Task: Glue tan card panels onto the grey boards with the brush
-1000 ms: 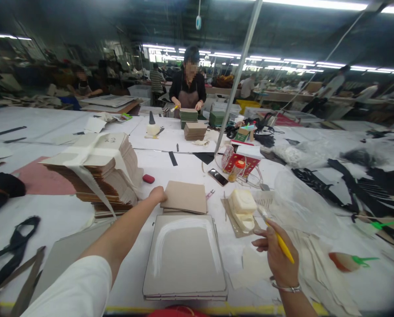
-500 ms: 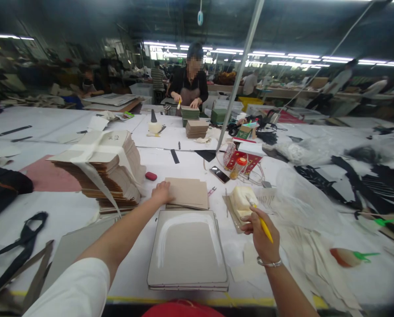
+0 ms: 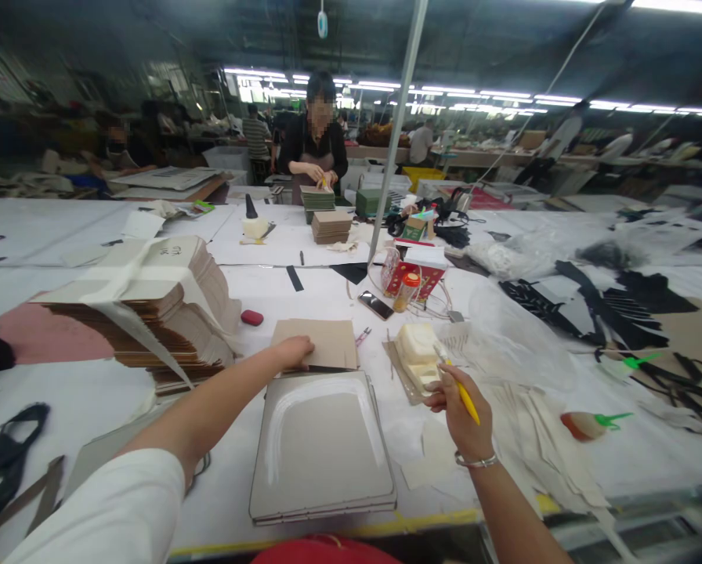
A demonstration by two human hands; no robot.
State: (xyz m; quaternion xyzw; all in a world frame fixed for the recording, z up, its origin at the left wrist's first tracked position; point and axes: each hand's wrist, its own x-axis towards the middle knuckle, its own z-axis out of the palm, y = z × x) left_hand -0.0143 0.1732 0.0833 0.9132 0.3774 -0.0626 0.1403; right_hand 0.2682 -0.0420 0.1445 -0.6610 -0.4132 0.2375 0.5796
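My left hand [image 3: 295, 352] reaches over the near left part of a small stack of tan cardboard pieces [image 3: 333, 341]. Its fingers are bent and closed on the top piece; the thumb is partly hidden. In my right hand [image 3: 464, 409] is a brush with a yellow handle [image 3: 467, 401], its tip beside a pale block-shaped glue holder [image 3: 417, 345]. Directly before me lies a stack of grey panels [image 3: 324, 450], the top one bearing a curved band of white, wet-looking glue.
A tied pile of cardboard [image 3: 168, 290] stands at left. A red case [image 3: 252, 317], a phone [image 3: 376, 305] and a red-lidded jar [image 3: 408, 288] lie beyond. Fabric strips [image 3: 539, 439] and a green-nozzled bottle [image 3: 586, 425] are at right. A co-worker [image 3: 316, 145] works opposite.
My left hand has slid right, from the left edge of the cardboard onto it. My right hand has drawn the brush slightly down from the glue block. The view has turned right.
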